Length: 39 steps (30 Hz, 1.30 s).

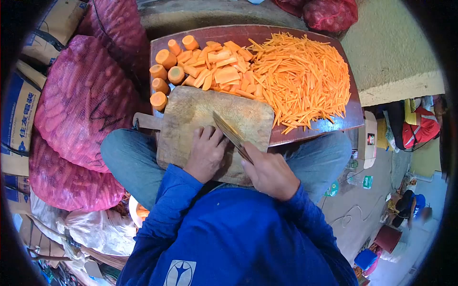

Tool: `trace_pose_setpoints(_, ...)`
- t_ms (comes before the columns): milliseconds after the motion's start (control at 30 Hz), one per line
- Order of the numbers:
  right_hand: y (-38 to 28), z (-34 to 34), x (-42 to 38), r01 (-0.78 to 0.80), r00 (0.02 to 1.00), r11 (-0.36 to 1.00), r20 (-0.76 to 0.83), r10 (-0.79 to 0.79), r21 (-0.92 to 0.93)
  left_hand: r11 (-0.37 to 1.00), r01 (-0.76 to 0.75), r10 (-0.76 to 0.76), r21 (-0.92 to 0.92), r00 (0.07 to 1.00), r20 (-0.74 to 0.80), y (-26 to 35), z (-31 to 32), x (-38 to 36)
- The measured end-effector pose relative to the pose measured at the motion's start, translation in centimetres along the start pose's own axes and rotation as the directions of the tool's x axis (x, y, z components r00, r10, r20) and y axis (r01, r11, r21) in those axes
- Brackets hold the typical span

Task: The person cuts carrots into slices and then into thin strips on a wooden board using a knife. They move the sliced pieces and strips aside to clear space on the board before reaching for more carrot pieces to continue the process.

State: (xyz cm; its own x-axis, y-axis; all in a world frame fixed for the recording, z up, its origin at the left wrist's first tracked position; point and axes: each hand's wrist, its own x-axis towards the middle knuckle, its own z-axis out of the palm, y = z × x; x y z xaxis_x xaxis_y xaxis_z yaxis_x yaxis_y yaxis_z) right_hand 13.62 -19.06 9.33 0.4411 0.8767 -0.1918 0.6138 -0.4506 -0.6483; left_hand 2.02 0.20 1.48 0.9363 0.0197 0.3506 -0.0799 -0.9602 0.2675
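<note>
My right hand (272, 174) grips a knife (231, 131) by its handle, the blade pointing up and to the left over a worn wooden cutting board (181, 112). Close to the blade's left side, my left hand (206, 155) presses down on the board with bent fingers. Whatever lies beneath those fingers is hidden. Beyond the board are flat carrot slices (226, 75) and several thick carrot chunks (166, 58). A large heap of carrot sticks (303, 76) covers the right side of the small table.
The board rests at the near edge of the reddish table (350, 112), above my bent legs (131, 150). Full red mesh sacks (88, 100) crowd the left, beside stacked cardboard boxes (19, 124). Plastic bottles (358, 180) lie on the floor at right. Another person (412, 205) is farther right.
</note>
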Motion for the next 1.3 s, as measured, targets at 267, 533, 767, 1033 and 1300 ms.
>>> trace_pose_setpoints(267,-0.4,-0.5,-1.7,0.104,0.994,0.994,-0.030,-0.105,-0.029,0.992,0.048,-0.058,-0.114,0.995,-0.082,0.0,-0.1,0.1)
trace_pose_setpoints(533,0.0,0.3,0.9,0.030,0.999,0.999,-0.016,-0.030,0.038,0.988,0.092,-0.097,-0.122,0.995,-0.033,-0.4,-0.1,-0.2)
trace_pose_setpoints(767,0.2,-0.1,-0.8,0.041,0.999,0.995,-0.009,-0.041,0.086,0.973,0.094,-0.110,-0.211,0.992,-0.064,0.0,-0.4,-0.3)
trace_pose_setpoints(1033,-0.8,0.2,-0.2,-0.021,1.000,0.998,0.015,0.020,0.060,0.969,0.112,-0.114,-0.222,0.993,0.002,0.3,0.0,-0.9)
trace_pose_setpoints(1300,-0.4,-0.2,-0.7,0.056,0.998,0.992,-0.001,-0.056,0.116,0.954,0.111,-0.138,-0.280,0.987,-0.079,0.1,0.5,-1.2)
